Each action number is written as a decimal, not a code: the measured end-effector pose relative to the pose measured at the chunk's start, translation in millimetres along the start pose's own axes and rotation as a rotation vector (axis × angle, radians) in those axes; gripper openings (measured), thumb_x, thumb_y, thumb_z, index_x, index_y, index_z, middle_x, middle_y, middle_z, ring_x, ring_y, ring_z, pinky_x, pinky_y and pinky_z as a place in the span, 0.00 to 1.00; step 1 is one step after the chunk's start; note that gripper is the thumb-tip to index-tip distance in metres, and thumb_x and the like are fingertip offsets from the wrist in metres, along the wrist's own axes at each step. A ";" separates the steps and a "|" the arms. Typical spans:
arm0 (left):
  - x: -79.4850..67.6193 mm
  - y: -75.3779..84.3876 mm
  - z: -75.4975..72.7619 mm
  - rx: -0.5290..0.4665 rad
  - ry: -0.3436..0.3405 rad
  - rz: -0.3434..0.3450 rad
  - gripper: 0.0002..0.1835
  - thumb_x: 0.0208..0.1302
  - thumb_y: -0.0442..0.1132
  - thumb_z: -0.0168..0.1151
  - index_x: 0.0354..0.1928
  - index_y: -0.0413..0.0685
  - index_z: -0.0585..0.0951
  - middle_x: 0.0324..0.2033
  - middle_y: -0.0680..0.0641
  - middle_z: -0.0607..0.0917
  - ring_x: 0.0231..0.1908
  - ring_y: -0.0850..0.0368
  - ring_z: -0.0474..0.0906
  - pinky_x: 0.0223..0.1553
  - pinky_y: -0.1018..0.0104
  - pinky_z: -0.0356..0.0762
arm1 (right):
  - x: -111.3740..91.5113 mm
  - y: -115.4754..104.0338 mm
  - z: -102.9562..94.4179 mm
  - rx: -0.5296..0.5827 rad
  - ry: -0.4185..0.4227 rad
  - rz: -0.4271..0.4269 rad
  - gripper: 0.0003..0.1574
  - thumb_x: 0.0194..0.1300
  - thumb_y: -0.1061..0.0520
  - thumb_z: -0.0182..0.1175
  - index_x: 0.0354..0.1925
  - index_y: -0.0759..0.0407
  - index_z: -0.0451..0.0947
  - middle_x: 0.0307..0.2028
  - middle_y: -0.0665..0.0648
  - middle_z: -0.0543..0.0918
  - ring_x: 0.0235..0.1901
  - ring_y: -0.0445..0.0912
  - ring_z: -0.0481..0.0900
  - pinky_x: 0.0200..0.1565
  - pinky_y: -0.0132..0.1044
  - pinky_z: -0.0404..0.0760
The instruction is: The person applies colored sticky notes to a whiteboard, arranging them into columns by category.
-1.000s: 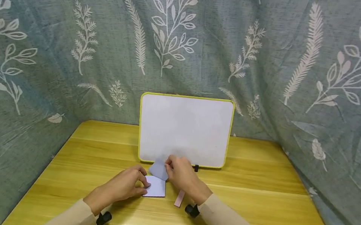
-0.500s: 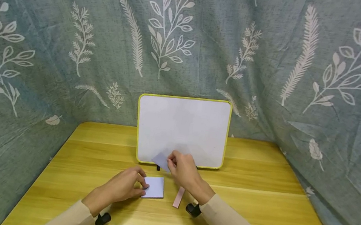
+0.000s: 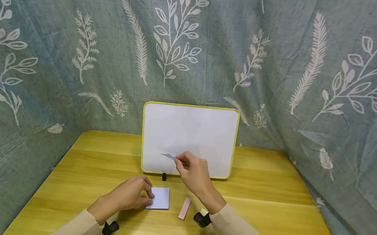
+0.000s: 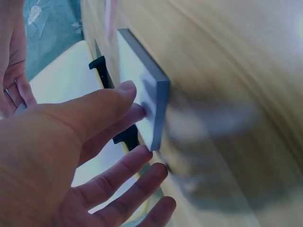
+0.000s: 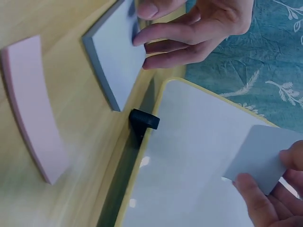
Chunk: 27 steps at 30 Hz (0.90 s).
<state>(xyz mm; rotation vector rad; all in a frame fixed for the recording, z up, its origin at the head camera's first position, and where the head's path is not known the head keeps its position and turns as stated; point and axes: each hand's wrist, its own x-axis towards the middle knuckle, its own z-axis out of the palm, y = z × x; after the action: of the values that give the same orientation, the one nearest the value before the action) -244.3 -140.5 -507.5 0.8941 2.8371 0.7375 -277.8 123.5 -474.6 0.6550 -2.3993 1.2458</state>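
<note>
Your right hand [image 3: 195,174] has the sheet [image 5: 265,151] clamped between thumb and fingers, raised above the table [image 3: 262,206] in front of the board [image 3: 190,133]; from the head view you see the sheet nearly edge-on, a thin sliver pointing to your left, while the right wrist view shows its flat, pale face. You cannot tell from these views whether the sheet touches the board. Your left hand [image 3: 130,193] rests at the left side of the pad [image 3: 160,199], with the index fingertip on its pale top, the thumb close by and the other fingers spread apart, unclenched. The pad lies flat on the table, nearer to you than the board, its sides darker than its top. Just to the right of the pad, the pink strip [image 3: 185,208] lies at a slant, apart from it. Past the strip, a yellow piece [image 3: 204,212] shows partly behind the black device [image 3: 202,219] at your right wrist. The board, rimmed in yellow, stands on the table with a black foot [image 3: 164,177] showing below its lower edge, and a leaf-patterned cloth [image 3: 220,38] hangs behind it.
</note>
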 end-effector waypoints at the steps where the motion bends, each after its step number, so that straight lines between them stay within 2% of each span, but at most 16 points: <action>1: 0.7 0.2 -0.1 0.007 0.003 0.001 0.04 0.70 0.40 0.87 0.38 0.50 0.98 0.57 0.39 0.94 0.56 0.41 0.92 0.61 0.41 0.93 | 1.3 0.3 -0.3 0.011 0.010 -0.011 0.05 0.83 0.64 0.71 0.51 0.64 0.93 0.45 0.62 0.99 0.44 0.53 1.00 0.48 0.37 0.97; 8: 7.1 2.7 -2.8 0.041 0.002 -0.006 0.09 0.74 0.44 0.83 0.34 0.53 0.96 0.54 0.43 0.96 0.55 0.45 0.93 0.57 0.45 0.93 | 10.3 -0.5 -2.4 0.034 0.080 -0.128 0.10 0.82 0.65 0.72 0.56 0.66 0.94 0.52 0.65 0.98 0.50 0.54 1.00 0.56 0.39 0.96; 12: 11.4 1.7 -2.4 0.057 0.020 -0.004 0.07 0.77 0.45 0.80 0.39 0.54 0.97 0.50 0.49 0.97 0.50 0.50 0.92 0.51 0.51 0.92 | 14.3 -0.5 -2.0 0.036 0.138 -0.189 0.10 0.79 0.67 0.73 0.56 0.69 0.94 0.54 0.68 0.97 0.52 0.57 1.00 0.56 0.40 0.96; 15: 16.1 0.1 -6.8 0.050 0.067 -0.022 0.05 0.79 0.44 0.78 0.43 0.55 0.98 0.47 0.52 0.96 0.49 0.52 0.92 0.50 0.53 0.92 | 18.4 -0.2 -1.1 0.028 0.170 -0.217 0.10 0.79 0.68 0.74 0.55 0.68 0.95 0.56 0.68 0.97 0.57 0.59 0.98 0.58 0.40 0.95; 19: 24.0 -1.0 -24.3 0.040 0.196 -0.051 0.06 0.81 0.45 0.77 0.45 0.56 0.98 0.46 0.54 0.97 0.48 0.50 0.94 0.50 0.51 0.94 | 25.7 -1.4 0.0 -0.022 0.225 -0.262 0.10 0.78 0.67 0.76 0.55 0.65 0.96 0.57 0.67 0.97 0.61 0.60 0.97 0.58 0.45 0.95; 24: 36.2 -5.4 -51.8 0.012 0.430 -0.037 0.08 0.83 0.45 0.75 0.47 0.51 0.98 0.45 0.49 0.99 0.45 0.46 0.97 0.48 0.46 0.96 | 34.5 -2.4 4.1 -0.085 0.296 -0.307 0.10 0.76 0.66 0.77 0.54 0.65 0.97 0.58 0.69 0.96 0.61 0.62 0.96 0.59 0.55 0.96; 27: 45.0 -9.0 -64.8 0.005 0.576 -0.012 0.09 0.84 0.44 0.74 0.49 0.48 0.97 0.44 0.46 0.99 0.42 0.45 0.97 0.48 0.44 0.96 | 37.5 -2.4 6.4 -0.090 0.321 -0.314 0.10 0.75 0.67 0.78 0.52 0.66 0.97 0.58 0.70 0.96 0.62 0.63 0.96 0.60 0.57 0.95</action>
<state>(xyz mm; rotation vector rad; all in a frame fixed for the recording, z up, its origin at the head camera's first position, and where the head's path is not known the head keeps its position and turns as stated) -299.9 -149.1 -451.5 0.7594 3.3221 1.1482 -308.2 108.2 -457.5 0.7117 -1.9879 1.0185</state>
